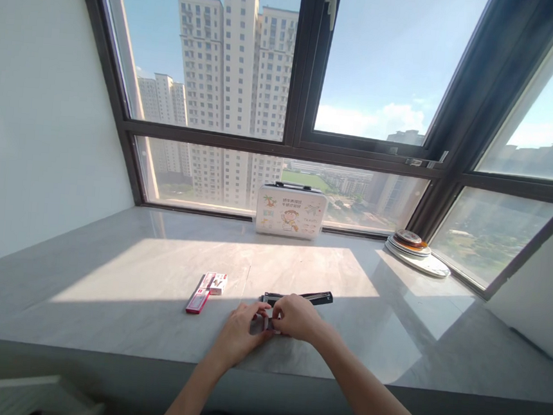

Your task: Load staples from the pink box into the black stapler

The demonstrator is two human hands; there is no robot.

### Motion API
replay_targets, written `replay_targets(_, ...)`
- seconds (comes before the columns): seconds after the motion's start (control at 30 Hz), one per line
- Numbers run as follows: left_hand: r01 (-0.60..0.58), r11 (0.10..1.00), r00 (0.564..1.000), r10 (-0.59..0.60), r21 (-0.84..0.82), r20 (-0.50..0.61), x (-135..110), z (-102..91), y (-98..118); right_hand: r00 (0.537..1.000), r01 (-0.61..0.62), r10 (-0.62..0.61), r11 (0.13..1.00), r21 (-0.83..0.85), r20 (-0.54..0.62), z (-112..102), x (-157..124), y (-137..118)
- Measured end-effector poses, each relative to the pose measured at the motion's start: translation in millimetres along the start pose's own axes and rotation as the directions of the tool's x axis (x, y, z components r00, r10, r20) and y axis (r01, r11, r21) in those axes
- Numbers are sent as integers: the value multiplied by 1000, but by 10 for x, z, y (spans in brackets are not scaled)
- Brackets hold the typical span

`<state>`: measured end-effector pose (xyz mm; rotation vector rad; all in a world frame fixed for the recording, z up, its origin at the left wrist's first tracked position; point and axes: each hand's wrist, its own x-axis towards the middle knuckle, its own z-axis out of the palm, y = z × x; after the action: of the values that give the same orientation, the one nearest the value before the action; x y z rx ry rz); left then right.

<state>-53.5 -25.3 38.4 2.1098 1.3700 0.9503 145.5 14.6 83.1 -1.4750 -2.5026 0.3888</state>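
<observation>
My left hand (pixel 237 330) is curled on the near part of the sill, its thumb and fingers closed around a small dark grey piece (pixel 269 324). My right hand (pixel 300 317) pinches at the same piece from the other side. Fingers cover most of it, so its kind is unclear. Just beyond both hands lies a long black stapler (pixel 319 297), seemingly opened out, with a metal strip along it; my right hand hides its middle. Left of the hands are a red and pink flat box (pixel 197 301) and a small white box (pixel 218 284) with a dark picture on it.
A white case (pixel 290 212) with cartoon prints and a black handle stands against the window. Stacked plates (pixel 417 255) sit in the right corner. The marble sill (pixel 116 322) ends at a front edge just below my hands. Bright sunlight falls across its middle.
</observation>
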Motion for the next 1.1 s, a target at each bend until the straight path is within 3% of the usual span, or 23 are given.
replay_targets(0.2, 7, 1000, 1000, -7, 7, -19, -14, 16, -38, 994, -12, 40, 967, 256, -106, 47, -356, 406)
replay_targets(0.33, 66, 996, 994, -70, -55, -87, 10, 20, -70, 988, -55, 99, 944, 326, -120, 127, -559, 630)
replay_targets(0.43, 115, 989, 991, -120, -92, -58, 60, 78, -46, 990, -70, 105, 943, 326, -90, 156, -599, 646)
replay_targets(0.6, 104, 991, 994, -107, -88, -31, 110, 297, 67, 993, -76, 101, 945, 318, -63, 139, -562, 561)
replay_targets(0.7, 128, 991, 985, -130, -25, -110, 150, 336, 11, 993, -82, 105, 949, 306, -60, 93, -530, 535)
replay_targets(0.83, 154, 976, 963, -112, 157, -245, 323, 195, -167, 992, -87, 107, 959, 270, -63, 41, -454, 471)
replay_targets(0.97, 118, 965, 992, -103, 232, -77, 478, 67, -219, 998, -21, 35, 973, 231, -54, 14, -333, 367)
replay_targets(1.1, 89, 981, 996, -90, 170, -1, 421, 87, -170, 985, 15, 22, 978, 206, -174, -37, -157, 302)
